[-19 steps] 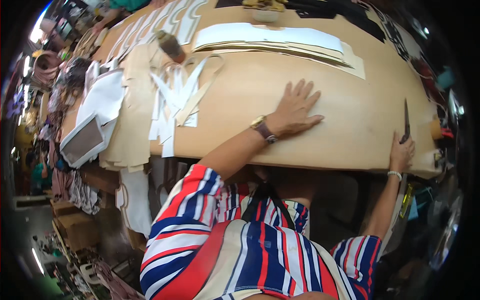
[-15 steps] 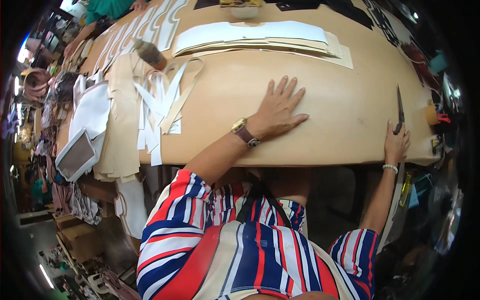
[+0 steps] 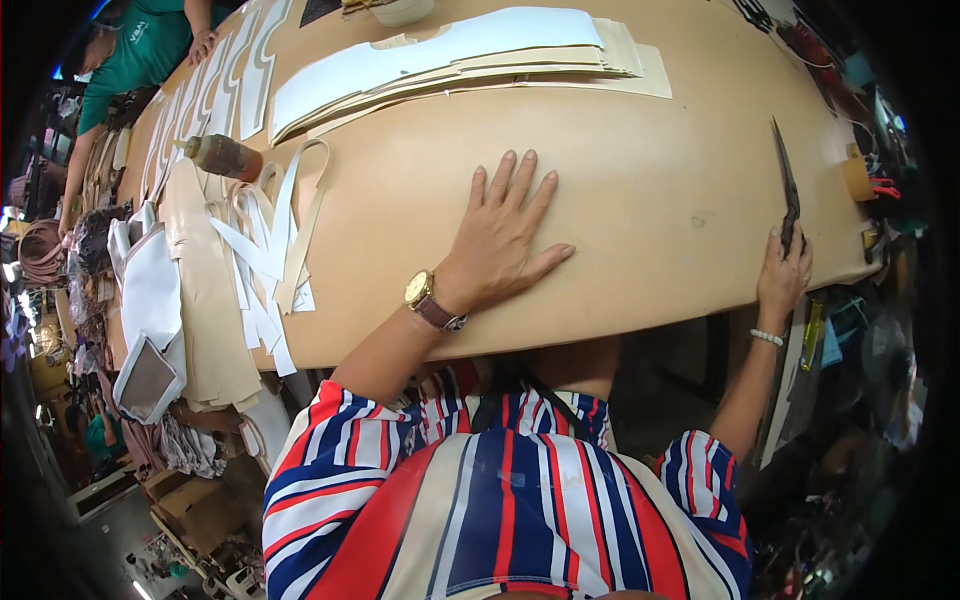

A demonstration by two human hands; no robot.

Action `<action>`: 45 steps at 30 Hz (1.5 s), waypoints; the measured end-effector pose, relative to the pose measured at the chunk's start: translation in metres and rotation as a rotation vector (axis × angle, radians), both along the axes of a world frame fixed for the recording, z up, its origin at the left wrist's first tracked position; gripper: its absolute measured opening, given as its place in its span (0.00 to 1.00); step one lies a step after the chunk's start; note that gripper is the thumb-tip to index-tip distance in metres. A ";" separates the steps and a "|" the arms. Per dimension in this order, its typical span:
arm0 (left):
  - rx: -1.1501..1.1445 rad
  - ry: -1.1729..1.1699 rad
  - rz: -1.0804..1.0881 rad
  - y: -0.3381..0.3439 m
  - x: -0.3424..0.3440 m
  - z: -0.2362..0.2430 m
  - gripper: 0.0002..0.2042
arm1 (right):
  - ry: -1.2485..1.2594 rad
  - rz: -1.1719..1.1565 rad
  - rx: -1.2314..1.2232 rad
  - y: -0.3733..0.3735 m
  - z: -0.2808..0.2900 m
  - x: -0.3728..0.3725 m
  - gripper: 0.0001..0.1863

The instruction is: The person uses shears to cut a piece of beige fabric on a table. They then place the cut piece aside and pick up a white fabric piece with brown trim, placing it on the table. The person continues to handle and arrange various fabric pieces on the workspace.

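Note:
My left hand point(image 3: 500, 230) lies flat on the bare middle of the tan tabletop point(image 3: 620, 240), fingers spread and pointing away from me. Near the right edge, my right hand point(image 3: 780, 275) grips long dark scissors point(image 3: 786, 165), their blades pointing toward the far side. To the left of my left hand lie loose white and cream curved strips point(image 3: 265, 255). Beyond it is a stack of long white and cream cut pieces point(image 3: 440, 50).
A brown bottle point(image 3: 225, 158) stands among pattern pieces point(image 3: 255, 70). White-and-grey pieces point(image 3: 150, 310) lie at the left. A person in green point(image 3: 145, 50) leans at the far left corner. A tape roll point(image 3: 856, 180) sits at right, a bowl point(image 3: 400, 10) at the back.
The view has swung, shifting the table's contents left and bringing more of the person in green into sight. My left hand stays flat; my right hand still grips the scissors.

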State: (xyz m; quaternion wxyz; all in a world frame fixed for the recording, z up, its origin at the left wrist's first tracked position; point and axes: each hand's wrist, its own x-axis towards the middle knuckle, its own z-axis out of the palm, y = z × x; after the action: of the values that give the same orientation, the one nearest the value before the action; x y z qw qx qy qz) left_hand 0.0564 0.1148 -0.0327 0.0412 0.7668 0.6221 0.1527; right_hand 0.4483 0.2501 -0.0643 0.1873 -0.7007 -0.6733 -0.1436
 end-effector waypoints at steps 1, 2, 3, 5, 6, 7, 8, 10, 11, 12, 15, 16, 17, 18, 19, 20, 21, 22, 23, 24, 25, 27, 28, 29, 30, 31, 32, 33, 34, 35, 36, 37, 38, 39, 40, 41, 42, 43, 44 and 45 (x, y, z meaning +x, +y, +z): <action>-0.001 -0.002 -0.002 0.000 0.000 0.000 0.36 | -0.008 -0.004 -0.005 -0.001 0.001 -0.001 0.29; 0.001 0.000 -0.005 0.000 0.000 0.000 0.36 | -0.011 0.015 0.002 -0.001 0.001 0.000 0.29; -0.003 -0.005 -0.006 0.000 -0.001 0.001 0.36 | -0.015 0.035 0.008 -0.002 0.000 0.001 0.29; -0.011 -0.015 -0.005 0.000 -0.001 0.002 0.36 | -0.012 0.048 0.019 -0.003 -0.001 0.002 0.28; -0.013 -0.017 -0.004 0.000 -0.001 0.002 0.36 | -0.005 0.042 0.024 -0.002 -0.001 0.001 0.28; -0.016 -0.019 -0.003 0.000 -0.001 0.002 0.36 | 0.001 0.036 0.030 -0.003 0.000 0.000 0.28; -0.016 -0.020 0.001 0.000 -0.002 0.002 0.36 | 0.014 0.032 0.025 -0.003 0.001 -0.002 0.28; -0.021 -0.025 -0.004 -0.001 -0.001 0.000 0.36 | 0.038 0.025 0.016 -0.005 0.004 -0.006 0.28; -0.019 -0.028 -0.007 0.000 -0.001 0.001 0.36 | 0.045 0.022 0.006 -0.005 0.006 -0.006 0.28; -0.021 -0.025 -0.005 0.001 -0.001 0.001 0.36 | 0.051 0.018 -0.003 -0.005 0.006 -0.006 0.28; -0.030 -0.014 0.002 0.000 0.000 0.002 0.36 | 0.024 0.032 0.013 -0.005 0.007 -0.007 0.27; -0.033 -0.007 0.005 0.000 0.000 0.002 0.36 | 0.008 0.040 0.026 -0.005 0.008 -0.007 0.27; -0.035 0.001 0.010 0.001 0.000 0.002 0.36 | 0.010 0.044 0.027 -0.005 0.008 -0.008 0.27; -0.038 -0.002 0.010 0.001 0.001 0.003 0.37 | 0.012 0.047 0.027 -0.005 0.009 -0.009 0.27; -0.042 -0.005 0.011 0.000 0.001 0.002 0.37 | 0.015 0.050 0.028 -0.005 0.009 -0.009 0.27; -0.044 -0.004 0.009 0.000 0.000 0.003 0.37 | 0.006 0.048 0.029 -0.006 0.009 -0.010 0.27; -0.045 0.002 0.012 0.000 -0.001 0.003 0.37 | -0.002 0.046 0.030 -0.007 0.009 -0.011 0.27; -0.047 0.008 0.015 0.000 -0.001 0.004 0.37 | -0.010 0.043 0.031 -0.006 0.008 -0.011 0.27; -0.050 0.010 0.013 0.000 0.000 0.003 0.37 | 0.026 0.002 -0.001 -0.005 0.006 -0.008 0.27; -0.047 0.007 0.009 0.000 -0.001 0.003 0.37 | 0.026 -0.006 -0.003 -0.005 0.005 -0.007 0.27; -0.043 0.004 0.006 0.001 -0.001 0.002 0.37 | 0.025 -0.014 -0.005 -0.006 0.006 -0.008 0.27; -0.040 0.005 0.002 0.001 -0.001 0.003 0.37 | 0.036 -0.021 -0.013 -0.008 0.006 -0.011 0.27; -0.037 0.004 -0.002 0.001 -0.001 0.003 0.37 | 0.041 -0.021 -0.016 -0.009 0.007 -0.010 0.27; -0.037 0.004 -0.001 0.001 -0.001 0.005 0.37 | 0.047 -0.017 -0.022 -0.009 0.008 -0.011 0.27; -0.039 0.000 0.001 0.000 -0.001 0.006 0.37 | 0.057 -0.010 -0.019 -0.009 0.009 -0.012 0.27; -0.041 -0.004 0.003 0.000 -0.002 0.007 0.37 | 0.067 -0.003 -0.017 -0.009 0.010 -0.014 0.27; -0.043 -0.010 0.003 0.000 -0.003 0.008 0.36 | 0.075 0.003 -0.016 -0.009 0.010 -0.014 0.27; -0.041 -0.015 -0.001 0.000 -0.003 0.008 0.36 | 0.073 0.001 -0.014 -0.010 0.010 -0.014 0.27; -0.039 -0.021 -0.005 0.000 -0.003 0.009 0.36 | 0.072 0.000 -0.012 -0.009 0.010 -0.013 0.27; -0.035 -0.021 -0.003 0.000 -0.005 0.009 0.36 | 0.076 0.004 -0.008 -0.008 0.009 -0.014 0.27; -0.023 -0.025 -0.009 0.000 -0.006 0.009 0.36 | 0.071 0.001 -0.005 -0.007 0.008 -0.014 0.27; -0.010 -0.029 -0.013 0.002 -0.007 0.009 0.35 | 0.065 -0.002 -0.003 -0.007 0.007 -0.013 0.27; -0.003 -0.031 -0.013 0.001 -0.007 0.009 0.35 | 0.061 0.001 -0.006 -0.007 0.005 -0.011 0.27; 0.008 -0.036 -0.014 0.001 -0.007 0.009 0.35 | 0.051 0.023 0.004 -0.005 0.003 -0.008 0.27; 0.019 -0.041 -0.015 0.001 -0.007 0.007 0.35 | 0.029 0.010 -0.014 -0.006 0.004 -0.006 0.27; 0.037 -0.044 -0.012 0.001 -0.008 0.006 0.35 | 0.014 0.003 -0.024 -0.004 0.003 -0.006 0.27; 0.049 -0.042 -0.013 0.001 -0.008 0.006 0.34 | -0.001 -0.002 -0.035 -0.002 0.003 -0.006 0.27; 0.061 -0.039 -0.014 0.000 -0.009 0.006 0.33 | 0.001 0.002 -0.047 -0.001 0.003 -0.006 0.27; 0.070 -0.037 -0.018 -0.001 -0.011 0.005 0.32 | 0.002 0.002 -0.061 -0.001 0.002 -0.005 0.27; 0.081 -0.048 -0.034 0.001 -0.012 0.004 0.31 | -0.043 0.009 -0.043 0.001 0.002 -0.002 0.27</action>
State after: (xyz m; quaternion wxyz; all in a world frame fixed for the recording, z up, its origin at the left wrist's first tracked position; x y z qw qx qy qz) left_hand 0.0439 0.1159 -0.0283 0.0276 0.7743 0.6012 0.1956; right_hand 0.4465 0.2511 -0.0627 0.1584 -0.6983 -0.6832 -0.1432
